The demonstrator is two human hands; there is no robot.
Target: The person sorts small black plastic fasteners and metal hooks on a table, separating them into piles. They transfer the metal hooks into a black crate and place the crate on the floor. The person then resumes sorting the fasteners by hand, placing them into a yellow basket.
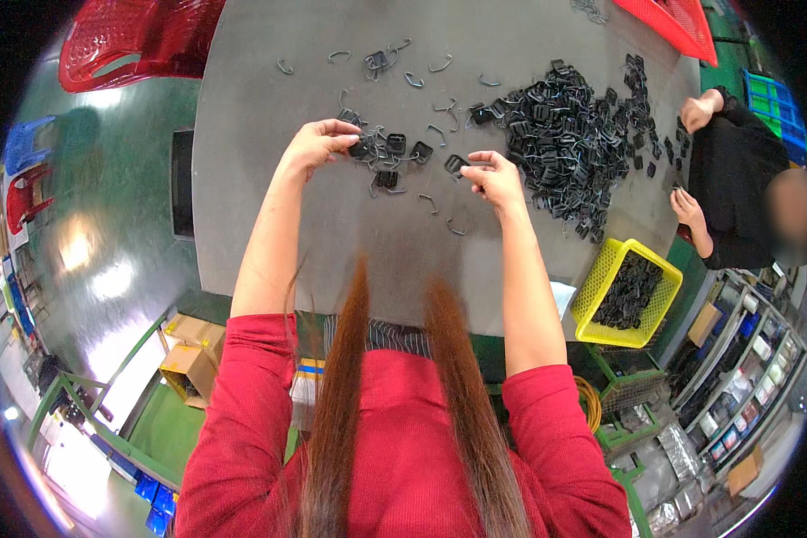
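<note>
- The left hand (316,147) pinches a black buckle (360,149) between thumb and fingers, above the tabletop (260,206).
- The right hand (497,181) pinches a second buckle (455,165) at its edge — apart from the left hand's, with a gap between.
- A small cluster of buckles and wire hooks lies just beside the left hand.
- Beyond the hands, loose hooks (439,64) lie scattered.
- A big pile (565,134) of black buckles and hooks spreads to the right.
- Nearer the edge, a yellow basket (581,314) holds black pieces.
- Across the pile — a co-worker's hands (701,109).
</note>
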